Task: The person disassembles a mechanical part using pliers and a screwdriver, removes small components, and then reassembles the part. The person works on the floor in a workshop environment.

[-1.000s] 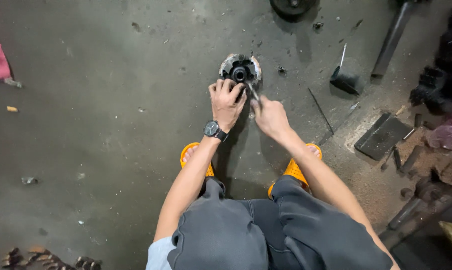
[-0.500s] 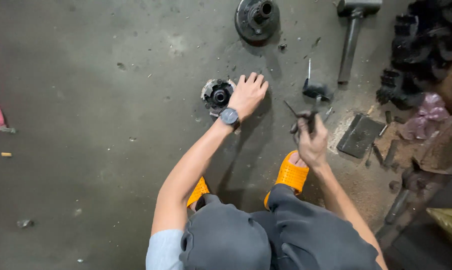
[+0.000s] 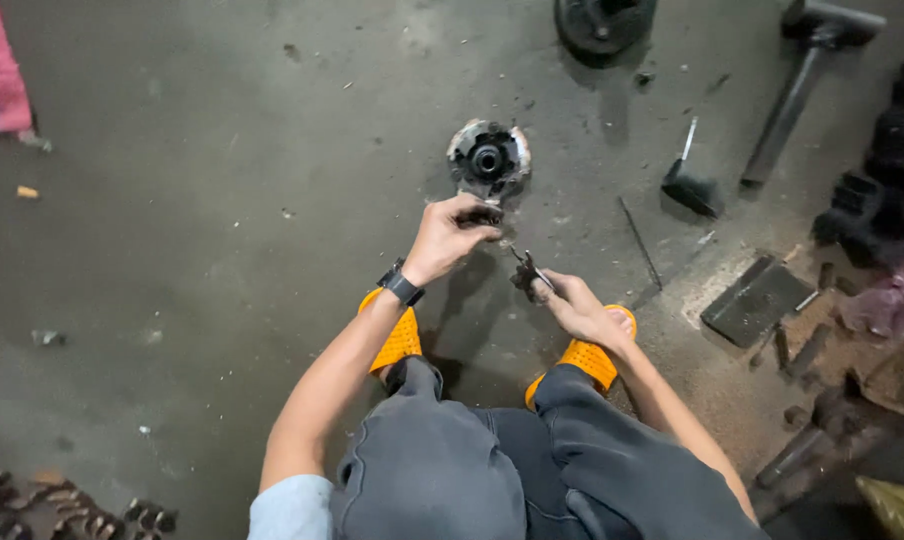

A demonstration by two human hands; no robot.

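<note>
Grey concrete floor point(image 3: 172, 200) lies under a squatting person in orange sandals point(image 3: 397, 340). A round metal hub point(image 3: 488, 158) sits on the floor just beyond the hands. The left hand point(image 3: 447, 238), with a wristwatch point(image 3: 401, 287), pinches a small dark part just below the hub. The right hand point(image 3: 577, 305) grips a small dark tool point(image 3: 525, 272). A hammer point(image 3: 807, 75) lies well apart.

Black wristwatch point(image 3: 402, 287), grey trousers point(image 3: 442, 470), orange sandals point(image 3: 584, 360).
</note>
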